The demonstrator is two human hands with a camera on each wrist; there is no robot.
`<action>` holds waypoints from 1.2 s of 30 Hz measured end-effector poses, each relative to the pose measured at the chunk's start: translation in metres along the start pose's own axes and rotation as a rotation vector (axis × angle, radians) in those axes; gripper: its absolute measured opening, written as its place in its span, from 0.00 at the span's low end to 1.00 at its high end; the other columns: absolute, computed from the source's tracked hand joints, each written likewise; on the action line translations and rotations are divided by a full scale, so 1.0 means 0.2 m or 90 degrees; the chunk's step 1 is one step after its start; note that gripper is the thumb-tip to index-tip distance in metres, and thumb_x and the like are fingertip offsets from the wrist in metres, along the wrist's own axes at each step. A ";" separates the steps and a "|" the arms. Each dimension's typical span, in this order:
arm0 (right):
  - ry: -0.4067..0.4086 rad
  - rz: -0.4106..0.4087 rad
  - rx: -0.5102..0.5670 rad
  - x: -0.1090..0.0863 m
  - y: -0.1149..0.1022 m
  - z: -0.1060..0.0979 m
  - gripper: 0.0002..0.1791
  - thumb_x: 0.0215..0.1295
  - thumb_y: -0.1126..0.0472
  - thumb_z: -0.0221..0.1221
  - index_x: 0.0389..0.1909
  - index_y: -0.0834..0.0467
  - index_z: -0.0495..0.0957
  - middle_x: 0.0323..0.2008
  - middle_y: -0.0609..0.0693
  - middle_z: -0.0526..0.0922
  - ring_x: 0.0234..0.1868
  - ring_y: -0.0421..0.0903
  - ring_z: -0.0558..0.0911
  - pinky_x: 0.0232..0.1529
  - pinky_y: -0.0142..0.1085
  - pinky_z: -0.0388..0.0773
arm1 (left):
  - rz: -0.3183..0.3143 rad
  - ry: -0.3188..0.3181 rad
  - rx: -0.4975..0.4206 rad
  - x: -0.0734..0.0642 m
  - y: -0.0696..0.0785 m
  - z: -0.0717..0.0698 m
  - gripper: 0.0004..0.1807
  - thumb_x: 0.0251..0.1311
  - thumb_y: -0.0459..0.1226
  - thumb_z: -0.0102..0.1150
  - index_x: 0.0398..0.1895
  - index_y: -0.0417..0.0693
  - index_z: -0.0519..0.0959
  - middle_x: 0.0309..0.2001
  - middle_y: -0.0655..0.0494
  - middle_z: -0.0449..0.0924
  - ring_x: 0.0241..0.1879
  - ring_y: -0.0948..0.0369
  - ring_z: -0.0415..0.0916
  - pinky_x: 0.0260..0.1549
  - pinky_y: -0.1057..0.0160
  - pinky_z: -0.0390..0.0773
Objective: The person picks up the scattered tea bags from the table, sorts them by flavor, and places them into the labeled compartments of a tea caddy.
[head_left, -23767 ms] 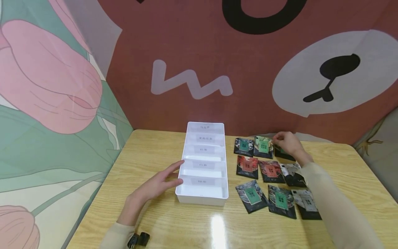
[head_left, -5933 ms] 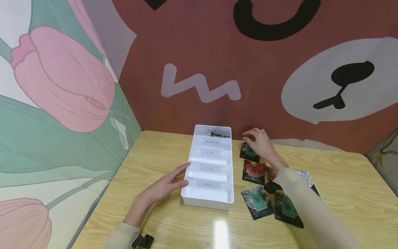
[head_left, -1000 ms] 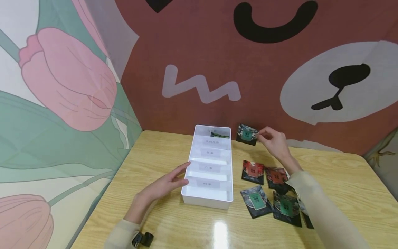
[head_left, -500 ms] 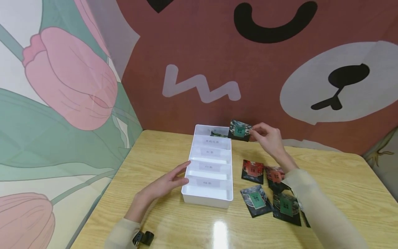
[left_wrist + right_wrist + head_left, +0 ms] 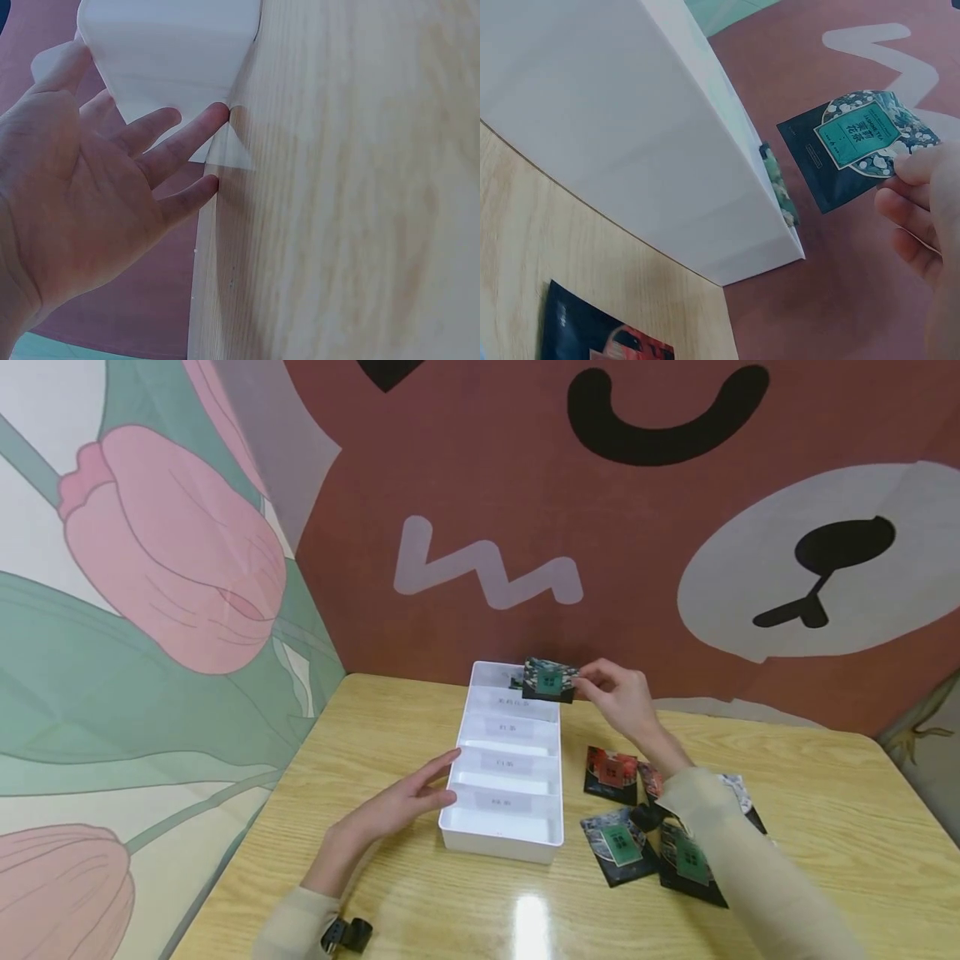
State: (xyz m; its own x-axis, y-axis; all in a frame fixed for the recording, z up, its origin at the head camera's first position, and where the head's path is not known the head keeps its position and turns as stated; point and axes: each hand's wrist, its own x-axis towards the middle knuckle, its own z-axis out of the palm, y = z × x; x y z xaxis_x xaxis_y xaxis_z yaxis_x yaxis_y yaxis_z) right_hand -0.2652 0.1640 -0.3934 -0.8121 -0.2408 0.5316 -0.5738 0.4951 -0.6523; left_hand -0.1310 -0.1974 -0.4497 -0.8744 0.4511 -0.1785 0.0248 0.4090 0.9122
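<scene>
My right hand [image 5: 618, 697] pinches the right edge of a jasmine tea bag packet [image 5: 549, 681], dark with a green label. The packet is over the far end of a white divided box [image 5: 498, 846], above its rim in the right wrist view [image 5: 859, 146]. Another packet [image 5: 780, 184] sticks up from the box's far compartment, mostly hidden in the head view. My left hand [image 5: 393, 806] has its fingers spread at the box's left side; in the left wrist view, fingertips [image 5: 217, 112] touch or nearly touch the box wall.
Right of the box lie a red-labelled packet [image 5: 611, 772], another red one [image 5: 651, 779] partly under the right forearm, and green-labelled packets [image 5: 618, 845] nearer the front. A pale packet [image 5: 738, 793] shows beyond the sleeve. A patterned wall [image 5: 480, 635] borders the table's far edge.
Within the last second my right hand carries the jasmine packet left to over the box. Since the oldest frame, a green packet has gone into the far compartment. My left hand stays at the box.
</scene>
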 end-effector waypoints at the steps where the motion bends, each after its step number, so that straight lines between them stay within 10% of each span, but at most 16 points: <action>1: -0.001 -0.009 0.001 0.00 0.00 0.01 0.04 0.67 0.58 0.64 0.38 0.54 0.84 0.33 0.51 0.88 0.25 0.36 0.83 0.23 0.28 0.76 | -0.002 0.001 0.000 0.00 0.00 0.00 0.36 0.69 0.55 0.55 0.75 0.83 0.50 0.78 0.63 0.50 0.77 0.53 0.51 0.72 0.44 0.59; 36: -0.115 -0.045 -0.091 -0.11 0.07 0.20 0.03 0.65 0.61 0.65 0.39 0.54 0.84 0.38 0.49 0.86 0.36 0.44 0.80 0.38 0.42 0.81 | -0.010 0.012 -0.008 0.00 0.00 0.01 0.36 0.68 0.55 0.57 0.74 0.85 0.52 0.78 0.63 0.52 0.77 0.53 0.52 0.72 0.45 0.61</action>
State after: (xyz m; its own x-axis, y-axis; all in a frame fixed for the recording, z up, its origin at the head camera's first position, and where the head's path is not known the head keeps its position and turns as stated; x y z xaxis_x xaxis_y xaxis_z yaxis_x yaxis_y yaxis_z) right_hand -0.2590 0.1422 -0.4366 -0.7836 -0.4187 0.4590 -0.6196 0.5812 -0.5276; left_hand -0.1306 -0.1957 -0.4508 -0.8836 0.4293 -0.1867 0.0045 0.4065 0.9136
